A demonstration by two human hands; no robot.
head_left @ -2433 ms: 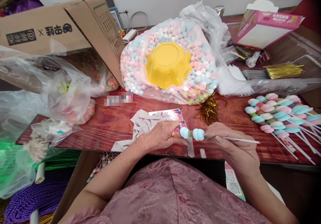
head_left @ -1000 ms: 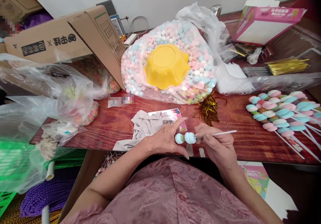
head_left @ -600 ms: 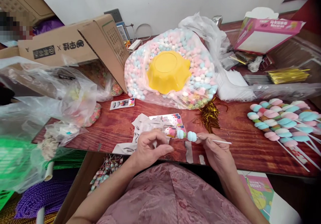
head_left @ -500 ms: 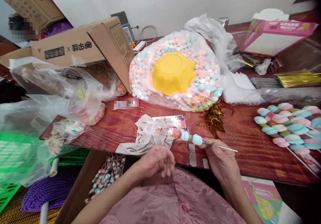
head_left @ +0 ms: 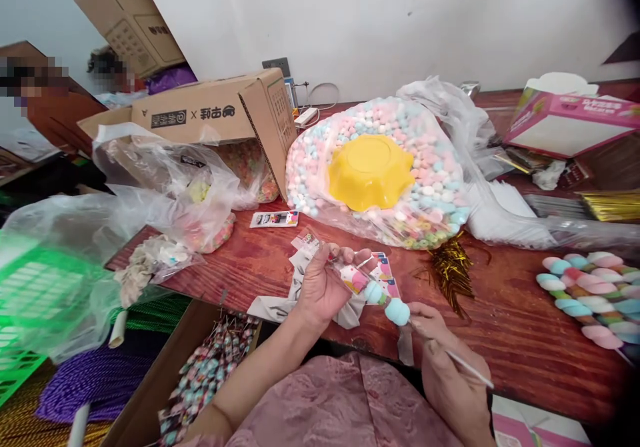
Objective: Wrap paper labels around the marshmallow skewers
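My right hand (head_left: 450, 367) grips the white stick of a marshmallow skewer (head_left: 397, 311), whose pale blue twisted marshmallows point up and left. A clear printed plastic bag (head_left: 354, 277) with pink and yellow artwork lies at the skewer's tip. My left hand (head_left: 325, 283) is closed around this bag, its thumb on top and fingers curled behind. How far the tip sits inside the bag I cannot tell. Under and beside my left hand lie crumpled grey cloth (head_left: 275, 307) and printed cards (head_left: 385, 267).
A yellow bowl (head_left: 370, 170) rests upside down on a big bag of marshmallows (head_left: 310, 180). Finished-looking skewers (head_left: 590, 293) lie at the right. Gold tinsel (head_left: 450, 273) is nearby. A cardboard box (head_left: 200, 113) stands left; wrapped skewers (head_left: 205, 380) fill a box below. Two people are at the far left.
My left hand has moved up to the skewer's tip and closed on the plastic bag. My right hand has lowered slightly, still holding the stick. The view has shifted left and up.
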